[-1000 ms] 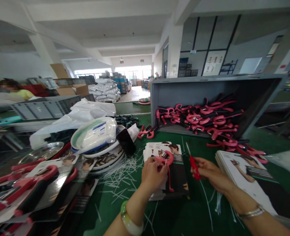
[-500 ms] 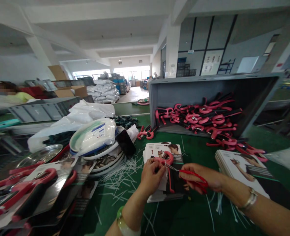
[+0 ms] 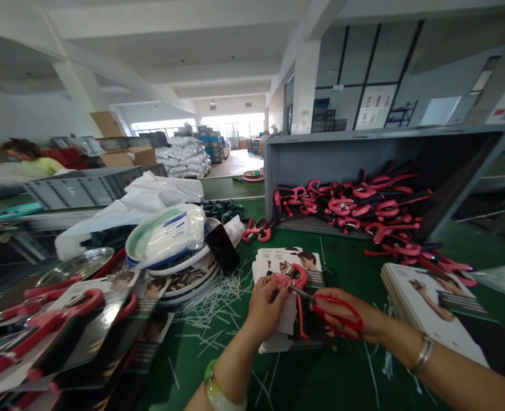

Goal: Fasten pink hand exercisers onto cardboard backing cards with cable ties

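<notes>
A pink-and-black plier-shaped tool with a silver metal part lies on a printed card, which tops a stack of cards. My left hand is closed in a pinch at the tool's pink head. Whatever thin piece sits between its fingertips is hidden. In my right hand are red-handled scissors, gripped by the handles. Their metal blades point left, with the tips at my left fingertips over the tool.
A grey crate lies on its side, with several pink tools spilling out. Another card stack stands right. White strips litter the green table. Left are a phone, stacked basins and carded tools. A person sits far left.
The scissors' blades look closer together than before. Both hands remain at the tool, and the whole view has shifted slightly.
</notes>
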{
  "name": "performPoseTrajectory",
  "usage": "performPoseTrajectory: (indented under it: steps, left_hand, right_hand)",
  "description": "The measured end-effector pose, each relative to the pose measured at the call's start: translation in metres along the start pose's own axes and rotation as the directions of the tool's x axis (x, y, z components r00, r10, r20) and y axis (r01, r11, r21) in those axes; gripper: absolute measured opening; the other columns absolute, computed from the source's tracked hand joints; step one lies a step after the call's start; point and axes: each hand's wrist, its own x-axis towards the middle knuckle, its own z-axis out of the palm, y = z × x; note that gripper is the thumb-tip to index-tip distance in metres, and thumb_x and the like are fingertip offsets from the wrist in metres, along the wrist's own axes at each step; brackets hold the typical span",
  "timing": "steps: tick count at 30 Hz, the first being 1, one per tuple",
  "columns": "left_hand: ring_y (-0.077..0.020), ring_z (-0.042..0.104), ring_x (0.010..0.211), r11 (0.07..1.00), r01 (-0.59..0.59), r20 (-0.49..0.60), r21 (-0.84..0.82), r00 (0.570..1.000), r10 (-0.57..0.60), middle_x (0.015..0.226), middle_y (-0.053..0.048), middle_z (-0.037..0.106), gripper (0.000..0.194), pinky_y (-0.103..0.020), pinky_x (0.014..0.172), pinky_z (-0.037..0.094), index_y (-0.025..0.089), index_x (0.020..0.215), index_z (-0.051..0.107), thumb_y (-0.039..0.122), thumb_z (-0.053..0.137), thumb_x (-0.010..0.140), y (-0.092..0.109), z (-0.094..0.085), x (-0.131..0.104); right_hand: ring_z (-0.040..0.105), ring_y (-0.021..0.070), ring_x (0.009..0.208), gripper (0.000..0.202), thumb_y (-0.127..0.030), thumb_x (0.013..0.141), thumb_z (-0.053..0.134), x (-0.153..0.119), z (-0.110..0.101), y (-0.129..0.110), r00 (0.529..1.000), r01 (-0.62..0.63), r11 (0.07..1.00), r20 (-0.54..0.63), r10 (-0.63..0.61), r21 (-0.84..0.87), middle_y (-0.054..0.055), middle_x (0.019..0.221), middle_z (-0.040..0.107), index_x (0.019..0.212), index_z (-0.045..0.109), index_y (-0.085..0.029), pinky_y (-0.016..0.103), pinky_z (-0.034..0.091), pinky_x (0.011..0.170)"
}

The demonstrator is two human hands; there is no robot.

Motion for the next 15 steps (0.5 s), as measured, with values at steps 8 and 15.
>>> performPoseTrajectory:
  steps: [8,15]
  left_hand:
    - [-0.0192,0.056,0.089,0.983,0.125,-0.353,-0.136,0.921,-0.166,0.114,-0.011,0.054,0.035,-0.032,0.076,0.047,0.018,0.11,0.055,0.039,0.051,0.082,-0.016,-0.008,-0.013]
    - [-0.0194,0.059,0.083,0.984,0.144,-0.135,0.106,0.982,-0.13,0.087,-0.003,0.068,0.021,-0.03,0.078,0.044,0.022,0.086,0.067,0.039,0.063,0.076,-0.017,-0.017,-0.034]
  right_hand:
    - [0.035,0.0021,0.039,0.051,-0.056,0.064,0.073,-0.015,-0.017,-0.041,0.983,-0.048,0.845,0.124,0.134,-0.533,-0.01,0.056,0.049,0.093,0.056,-0.018,0.015,0.026,0.037]
    - [0.041,0.0054,0.046,0.05,-0.049,0.051,0.082,0.011,-0.003,-0.093,0.965,0.017,0.592,0.167,0.2,-0.806,-0.007,0.056,0.052,0.086,0.067,-0.016,0.017,0.027,0.04]
